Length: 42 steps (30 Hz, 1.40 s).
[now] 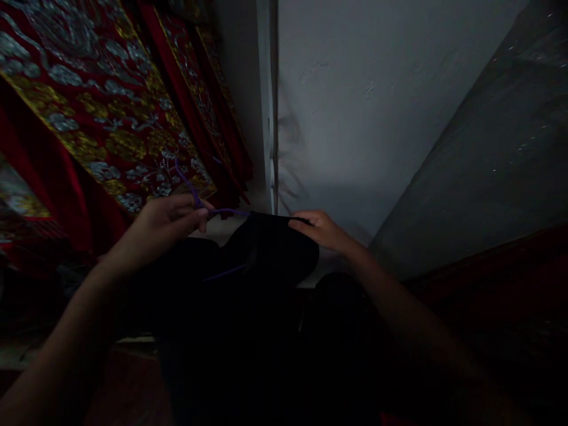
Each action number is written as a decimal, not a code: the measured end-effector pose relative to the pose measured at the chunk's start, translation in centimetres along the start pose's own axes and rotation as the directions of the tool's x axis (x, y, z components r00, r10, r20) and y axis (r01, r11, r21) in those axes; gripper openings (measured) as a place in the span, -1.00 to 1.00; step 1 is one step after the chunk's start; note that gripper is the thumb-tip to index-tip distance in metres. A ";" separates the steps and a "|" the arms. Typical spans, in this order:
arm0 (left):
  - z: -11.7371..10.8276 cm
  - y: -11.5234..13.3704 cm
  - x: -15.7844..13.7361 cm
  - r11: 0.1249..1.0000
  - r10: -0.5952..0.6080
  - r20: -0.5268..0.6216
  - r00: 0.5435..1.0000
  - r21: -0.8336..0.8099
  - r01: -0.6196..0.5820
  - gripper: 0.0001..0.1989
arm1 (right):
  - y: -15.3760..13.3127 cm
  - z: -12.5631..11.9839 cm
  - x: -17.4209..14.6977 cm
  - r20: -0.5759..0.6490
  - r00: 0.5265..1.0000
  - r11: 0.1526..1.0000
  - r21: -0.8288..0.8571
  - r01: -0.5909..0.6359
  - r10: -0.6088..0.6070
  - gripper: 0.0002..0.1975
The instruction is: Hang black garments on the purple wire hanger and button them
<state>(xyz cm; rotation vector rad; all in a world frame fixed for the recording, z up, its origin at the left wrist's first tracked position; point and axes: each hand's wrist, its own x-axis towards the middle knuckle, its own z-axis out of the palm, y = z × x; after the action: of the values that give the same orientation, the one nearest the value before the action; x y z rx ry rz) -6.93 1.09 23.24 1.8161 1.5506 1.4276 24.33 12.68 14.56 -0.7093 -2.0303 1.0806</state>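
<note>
My left hand [177, 219] is closed in a pinch on a purple cord [231, 210]. One end of the cord curls up past the fingers, and the other side runs right to the edge of a black cloth [270, 242]. At the cloth's upper right edge, my right hand [320, 228] grips it between thumb and fingers. Lower down on the dark fabric lies another thin purple strand [225, 272]. The cloth merges into the darkness below, so its full shape cannot be made out.
Red embroidered fabric [124, 112] with gold and silver patterns hangs at the left. Ahead is a pale wall [381, 94] with a narrow vertical strip [267, 106] along its left side. A grey sheet-like surface [488, 154] slants across the right. Deep shadow hides the lower area.
</note>
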 end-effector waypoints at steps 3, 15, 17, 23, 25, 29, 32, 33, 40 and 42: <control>0.2 -1.9 1.8 0.958 0.251 -0.130 0.959 0.176 -0.227 -0.65 | -1.1 -1.3 1.5 -0.222 0.973 0.976 0.219 -0.015 0.065 -0.54; 9.6 -6.8 -1.9 0.733 0.437 0.364 0.822 0.385 -0.560 -0.42 | -1.6 -7.8 1.1 -0.843 0.538 0.982 0.099 0.161 -0.003 -0.66; 11.9 -7.5 -2.7 0.768 0.338 0.464 0.819 0.368 -0.525 -0.37 | -0.3 -7.1 -0.9 -0.859 0.509 0.984 0.130 0.121 0.051 -0.59; 16.2 -9.5 -5.0 0.796 0.077 0.489 0.869 0.495 -0.348 -0.63 | 2.1 -6.2 -2.5 -0.843 0.533 0.973 0.181 0.145 0.077 -0.56; 16.9 -10.2 -5.8 0.816 0.033 0.454 0.890 0.502 -0.286 -0.70 | 2.5 -6.7 -2.3 -0.839 0.539 0.964 0.202 0.174 0.078 -0.60; 18.2 -11.6 -8.6 0.931 0.090 0.251 0.964 0.321 -0.171 -0.79 | 4.2 -5.6 -4.3 -0.926 0.341 0.954 0.236 0.187 0.162 -0.62; 19.4 -12.0 -11.0 0.984 0.113 0.022 0.993 0.137 -0.115 -0.91 | 5.4 -0.6 -8.2 -0.948 0.183 0.946 0.290 0.146 0.262 -0.61; 19.8 -12.0 -11.6 0.993 0.090 -0.046 0.995 0.075 -0.087 -0.93 | 5.6 1.7 -9.5 -0.915 0.238 0.928 0.358 0.100 0.327 -0.62; 22.0 -10.3 -14.3 0.936 -0.126 -0.194 0.973 -0.348 0.052 -0.37 | 4.0 13.5 -11.2 -0.306 0.863 0.879 0.393 -0.270 0.402 -0.63; 22.1 -10.0 -14.7 0.915 -0.125 -0.152 0.981 -0.399 0.055 -0.40 | 4.0 13.9 -10.4 -0.346 0.866 0.911 0.330 -0.247 0.361 -0.68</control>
<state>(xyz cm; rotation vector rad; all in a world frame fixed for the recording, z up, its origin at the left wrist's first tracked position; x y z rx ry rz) 8.13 -1.42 -0.66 1.3975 1.2839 1.7439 19.89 0.65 2.19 -1.0360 -1.4112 1.2485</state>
